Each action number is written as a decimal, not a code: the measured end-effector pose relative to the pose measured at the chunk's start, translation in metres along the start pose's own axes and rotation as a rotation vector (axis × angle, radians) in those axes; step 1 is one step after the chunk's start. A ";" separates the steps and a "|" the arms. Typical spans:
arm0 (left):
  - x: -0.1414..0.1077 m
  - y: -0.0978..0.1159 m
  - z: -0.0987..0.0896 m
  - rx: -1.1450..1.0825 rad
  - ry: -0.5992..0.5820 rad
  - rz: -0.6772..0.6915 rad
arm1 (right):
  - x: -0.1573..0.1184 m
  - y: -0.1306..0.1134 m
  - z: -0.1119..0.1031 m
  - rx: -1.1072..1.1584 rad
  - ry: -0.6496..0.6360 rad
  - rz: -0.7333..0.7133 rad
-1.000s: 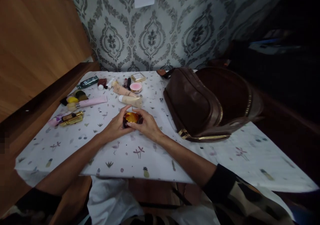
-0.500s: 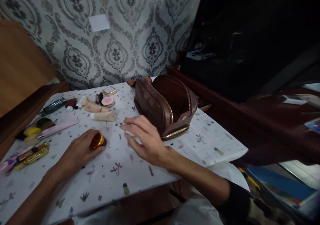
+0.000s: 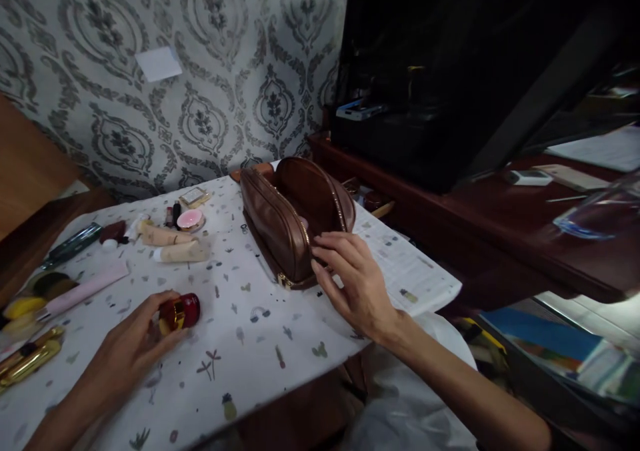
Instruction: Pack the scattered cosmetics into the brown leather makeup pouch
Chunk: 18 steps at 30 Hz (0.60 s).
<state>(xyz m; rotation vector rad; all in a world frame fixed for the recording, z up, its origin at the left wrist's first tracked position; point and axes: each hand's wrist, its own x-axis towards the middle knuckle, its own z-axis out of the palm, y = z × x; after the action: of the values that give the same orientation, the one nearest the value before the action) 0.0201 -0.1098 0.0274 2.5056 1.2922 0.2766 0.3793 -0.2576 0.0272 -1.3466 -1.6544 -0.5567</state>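
My left hand (image 3: pixel 143 331), at the table's near left, is closed round a small red jar (image 3: pixel 190 311) with a shiny gold band, tilted on its side. The palm hides part of it. To the right stands a brown leather toiletry bag (image 3: pixel 273 221) with its zip undone and its top gaping. At the bag's near end is my right hand (image 3: pixel 353 281), its bent fingers on the rim and its thumb lower down on the outside. Those fingers cover the near lip. The bag's inside is dark, and its contents cannot be made out.
Cosmetics lie along the left: beige tubes (image 3: pixel 183 251), a pink compact (image 3: pixel 191 220), a pink tube (image 3: pixel 90 289), a teal bottle (image 3: pixel 73 244) and gold tubes (image 3: pixel 35 357). The patterned tablecloth (image 3: pixel 260 357) covers the table. A dark red desk (image 3: pixel 480 231) stands right.
My right hand has moved right, from beside the bag to its near rim. My left hand has turned, showing more of the red jar. The head view has swung right.
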 end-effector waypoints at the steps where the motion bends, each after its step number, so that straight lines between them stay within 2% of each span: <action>1: 0.000 0.005 -0.003 0.070 0.005 -0.025 | -0.005 -0.001 0.000 -0.006 0.006 0.005; 5: 0.006 0.033 -0.009 0.332 -0.006 -0.130 | -0.022 0.000 0.006 -0.010 0.022 0.009; 8: 0.013 0.039 -0.007 0.422 -0.051 -0.166 | -0.026 0.004 0.009 0.010 0.043 0.008; 14: 0.021 0.025 0.005 0.242 0.115 0.098 | -0.026 0.004 0.007 0.040 0.054 0.024; 18: 0.025 0.040 0.013 0.131 0.072 0.156 | -0.027 0.004 0.007 0.053 0.040 0.038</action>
<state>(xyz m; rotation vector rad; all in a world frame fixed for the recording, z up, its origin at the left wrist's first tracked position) 0.0685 -0.1136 0.0298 2.7363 1.1771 0.3304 0.3800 -0.2652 -0.0002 -1.3183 -1.5970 -0.5110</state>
